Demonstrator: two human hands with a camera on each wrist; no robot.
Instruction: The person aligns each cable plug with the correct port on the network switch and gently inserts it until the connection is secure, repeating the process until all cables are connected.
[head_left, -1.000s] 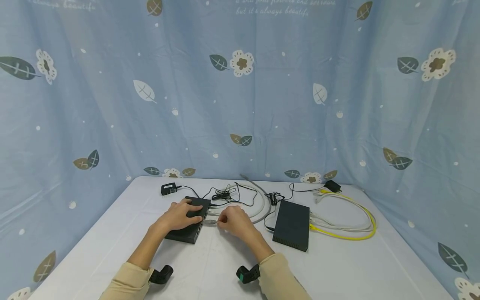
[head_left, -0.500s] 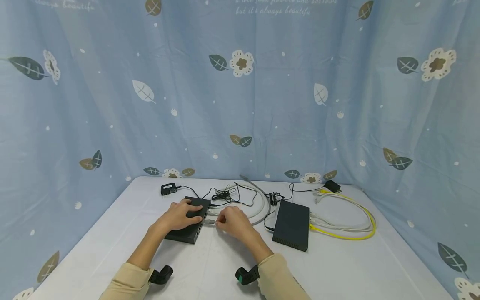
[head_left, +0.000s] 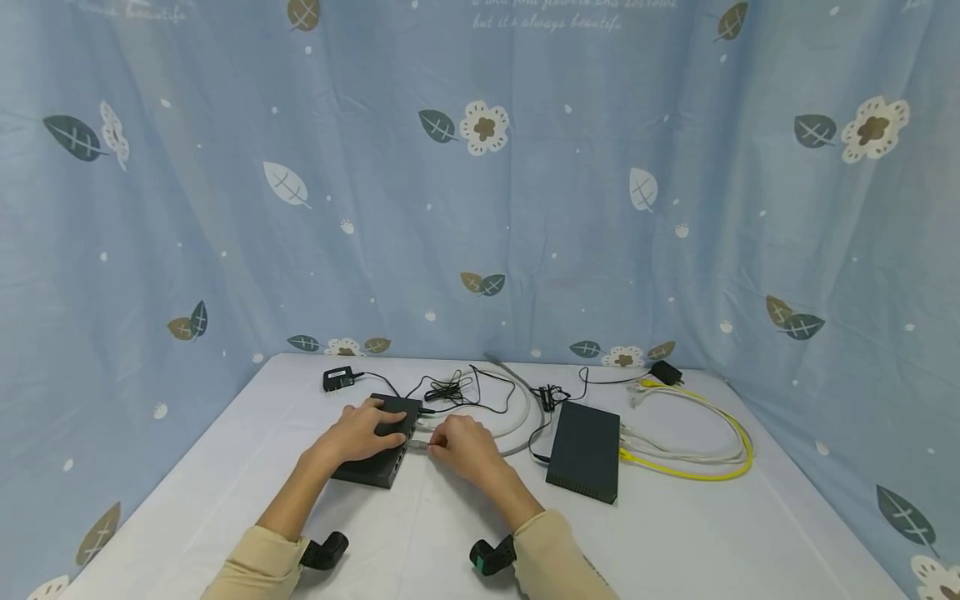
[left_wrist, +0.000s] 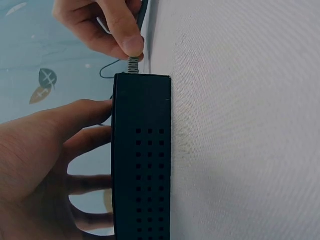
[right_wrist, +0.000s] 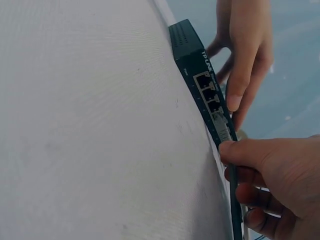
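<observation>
My left hand (head_left: 362, 434) rests on top of a black TP-LINK network switch (head_left: 373, 472), its fingers spread over the lid. With thumb and fingers my right hand (head_left: 467, 447) pinches the grey boot of a network cable (head_left: 417, 446) at the switch's port side. In the right wrist view the clear plug (right_wrist: 221, 125) of that cable sits at a port in the row, and other ports (right_wrist: 204, 80) show as dark openings. The left wrist view shows the ribbed boot (left_wrist: 133, 65) just beyond the switch's corner; how deep the plug sits I cannot tell.
A second black box (head_left: 585, 450) lies to the right, with white cables and a yellow cable (head_left: 693, 477) at its side. Black power adapters (head_left: 338, 378) and bundled cords (head_left: 450, 390) lie toward the back of the white table (head_left: 420, 550). A blue curtain (head_left: 555, 250) hangs behind.
My right hand has shifted slightly left toward the switch with the grey cable pinched in it. The cable's loop has shifted a little too. The left hand stays on the switch.
</observation>
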